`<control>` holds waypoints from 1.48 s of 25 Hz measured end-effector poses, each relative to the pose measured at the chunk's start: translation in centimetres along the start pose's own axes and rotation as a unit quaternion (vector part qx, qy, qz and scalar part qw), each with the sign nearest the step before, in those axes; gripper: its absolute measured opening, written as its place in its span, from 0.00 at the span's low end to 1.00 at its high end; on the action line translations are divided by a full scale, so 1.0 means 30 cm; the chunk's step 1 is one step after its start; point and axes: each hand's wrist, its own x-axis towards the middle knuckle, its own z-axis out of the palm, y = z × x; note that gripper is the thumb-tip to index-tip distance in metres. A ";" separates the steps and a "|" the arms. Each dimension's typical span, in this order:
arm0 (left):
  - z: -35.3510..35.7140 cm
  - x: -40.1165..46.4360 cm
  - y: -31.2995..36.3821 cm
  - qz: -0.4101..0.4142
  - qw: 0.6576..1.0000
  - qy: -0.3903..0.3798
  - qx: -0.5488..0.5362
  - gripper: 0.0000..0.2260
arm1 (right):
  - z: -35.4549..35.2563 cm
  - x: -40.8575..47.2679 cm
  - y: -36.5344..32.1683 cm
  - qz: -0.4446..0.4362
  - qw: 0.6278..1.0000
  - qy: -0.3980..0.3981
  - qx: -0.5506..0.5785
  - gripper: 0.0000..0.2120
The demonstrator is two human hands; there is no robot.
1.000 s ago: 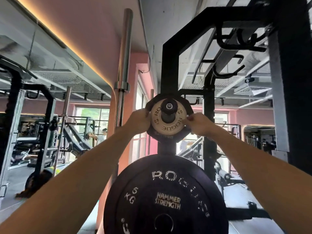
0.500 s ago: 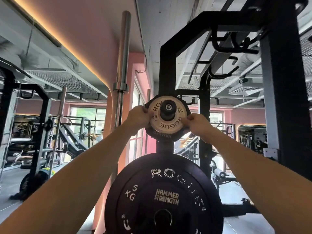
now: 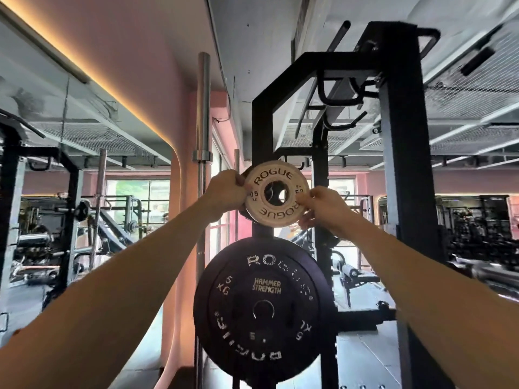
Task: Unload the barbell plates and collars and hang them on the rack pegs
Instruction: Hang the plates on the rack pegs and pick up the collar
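At the upper storage peg of the black rack upright [image 3: 262,130], both hands held a small pale change plate [image 3: 276,195] marked ROGUE, face-on to the camera. Its centre hole was lined up with something dark behind it, taken to be the peg end; whether the plate sat on the peg or just in front of it could not be told. A darker plate [image 3: 243,213] showed as an edge behind it, on the left.

Left hand [image 3: 224,192]: fingers curled round the plate's left rim, grasping it. Right hand [image 3: 320,209]: fingertips and thumb pinching the lower right rim, remaining fingers loosely bent. Neither hand was released. Judgement: a grip on opposite rims kept the disc square to the peg so the hole would not bind; a tilt would jam it.

Directly below, a large black 5 kg bumper plate [image 3: 264,310] hung on a lower peg, apart from the small plate. Judgement: light plates high, heavy plate low.

Left of the rack, a bare barbell [image 3: 202,136] stood upright against the pink wall. Far left and far right, other gym racks, blurred. No collar was identified in view.
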 end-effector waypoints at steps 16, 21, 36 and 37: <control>0.267 -0.456 0.592 -0.047 0.998 0.036 0.002 0.06 | -0.616 -0.410 -0.089 -0.007 0.996 -0.083 -0.015 0.13; 0.343 -0.616 0.775 -0.083 0.994 0.051 0.039 0.05 | -0.792 -0.554 -0.103 -0.010 0.994 -0.107 -0.007 0.13; 0.547 -1.235 1.345 -0.124 0.992 -0.004 0.021 0.03 | -1.339 -1.259 -0.232 0.027 0.994 -0.104 -0.015 0.07; 0.578 -1.257 1.394 -0.124 0.992 -0.017 0.018 0.03 | -1.394 -1.297 -0.241 0.031 0.995 -0.095 -0.010 0.06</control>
